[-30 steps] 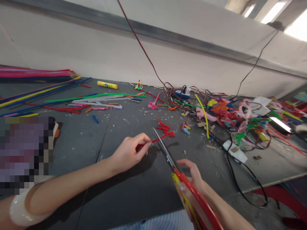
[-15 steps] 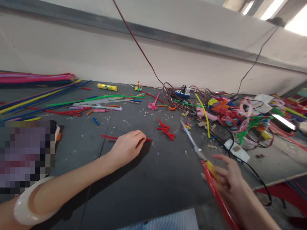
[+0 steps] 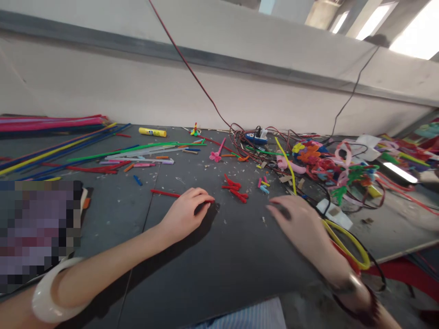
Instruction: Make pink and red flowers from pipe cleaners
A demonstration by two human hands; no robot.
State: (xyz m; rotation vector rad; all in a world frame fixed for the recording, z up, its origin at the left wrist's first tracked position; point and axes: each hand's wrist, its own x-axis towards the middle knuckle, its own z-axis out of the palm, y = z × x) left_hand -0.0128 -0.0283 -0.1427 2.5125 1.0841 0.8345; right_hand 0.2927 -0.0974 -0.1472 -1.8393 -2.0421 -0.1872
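Observation:
My left hand (image 3: 187,212) rests on the dark grey table (image 3: 219,283), its fingers closed on a red pipe cleaner (image 3: 164,193) that sticks out to the left of them. My right hand (image 3: 298,221), slightly blurred, hovers low over the table with fingers apart and nothing in them. Just past it, near the wrist, lie scissors with yellow and red handles (image 3: 346,249); their blades are hidden. Several cut red pipe-cleaner pieces (image 3: 235,188) lie in a small pile between my hands.
Long pipe cleaners (image 3: 51,123) lie at back left, with a yellow glue stick (image 3: 152,132) behind them. Tangled wires and a power strip (image 3: 257,138) sit further right, beside a heap of colourful pipe-cleaner crafts (image 3: 329,167). A blurred patterned block (image 3: 37,233) is at left.
My right hand has let go of the scissors, which now lie lower right, and it has moved left over the table. My left hand stays on the red pipe cleaner.

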